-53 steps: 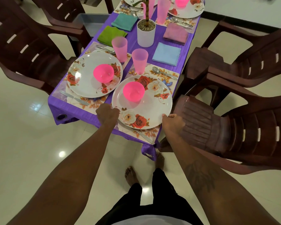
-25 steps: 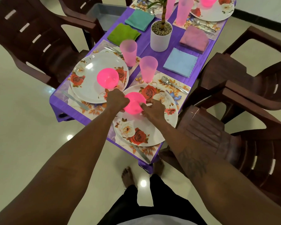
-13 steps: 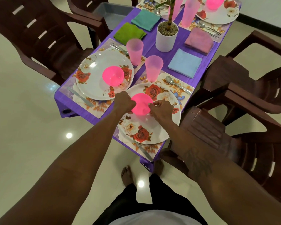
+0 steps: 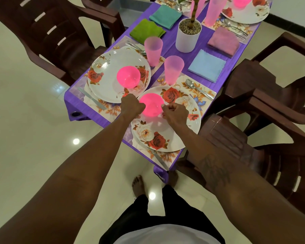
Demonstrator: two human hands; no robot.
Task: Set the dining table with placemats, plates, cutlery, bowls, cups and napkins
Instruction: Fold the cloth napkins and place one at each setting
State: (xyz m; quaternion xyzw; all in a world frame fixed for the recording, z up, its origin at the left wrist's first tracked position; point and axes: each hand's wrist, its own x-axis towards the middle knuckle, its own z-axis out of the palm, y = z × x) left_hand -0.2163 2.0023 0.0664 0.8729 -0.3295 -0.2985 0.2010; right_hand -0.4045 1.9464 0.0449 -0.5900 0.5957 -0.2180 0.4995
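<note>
Flanking pink bowl (image 4: 151, 106) on rose plate (image 4: 165, 136), left hand (image 4: 131, 105), right hand (image 4: 175, 112), both grips curled, hold unclear

Dim indoor light from overhead, small bright lamp reflections on the glossy cream tiled floor (image 4: 33, 131), translucent pink plastic bowls (image 4: 128, 76) glowing, soft glare on white floral plates (image 4: 106, 71), forearms dark, wide-angle bending at edges, mild softness throughout

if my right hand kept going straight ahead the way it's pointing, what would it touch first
Probably the pink bowl: the right hand is already at its right side, knuckles aimed up-left along the forearm. Past the bowl, the line leads toward the other floral plate, though depth is unclear.
</note>
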